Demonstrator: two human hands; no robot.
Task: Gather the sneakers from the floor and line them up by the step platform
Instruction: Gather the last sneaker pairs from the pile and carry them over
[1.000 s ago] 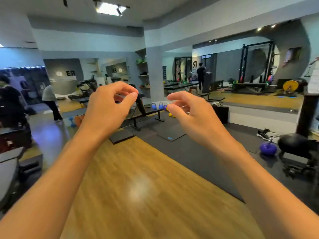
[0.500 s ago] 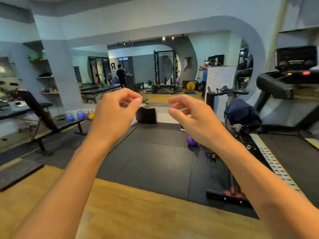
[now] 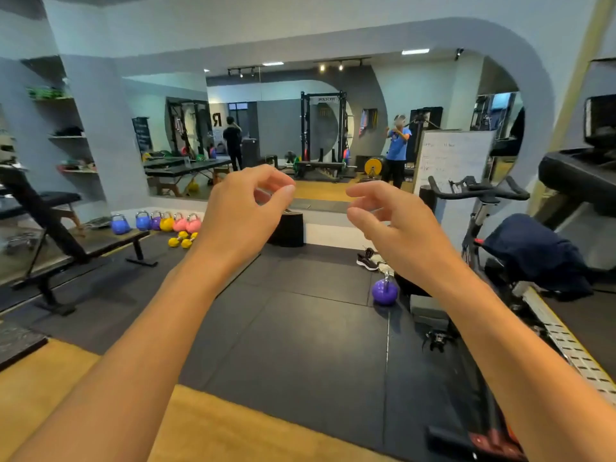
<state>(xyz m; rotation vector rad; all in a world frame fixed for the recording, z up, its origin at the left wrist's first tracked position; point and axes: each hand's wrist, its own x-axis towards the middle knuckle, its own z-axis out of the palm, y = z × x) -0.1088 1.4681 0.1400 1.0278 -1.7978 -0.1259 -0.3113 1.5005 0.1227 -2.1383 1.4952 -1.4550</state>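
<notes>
Dark sneakers with white soles lie on the black rubber floor at the far right, partly hidden behind my right hand. A black box-shaped platform stands at the far edge of the mat near the mirror wall. My left hand and my right hand are raised in front of me, well above the floor, fingers loosely curled and holding nothing. Both hands are far from the sneakers.
A purple kettlebell sits just in front of the sneakers. An exercise bike and a treadmill fill the right side. A weight bench and a row of coloured kettlebells stand left. Wooden floor lies nearest me.
The view has swung right, then shifted slightly left and down, bringing the sneakers and purple kettlebell into sight beside my right wrist. Both hands stay raised and empty.
</notes>
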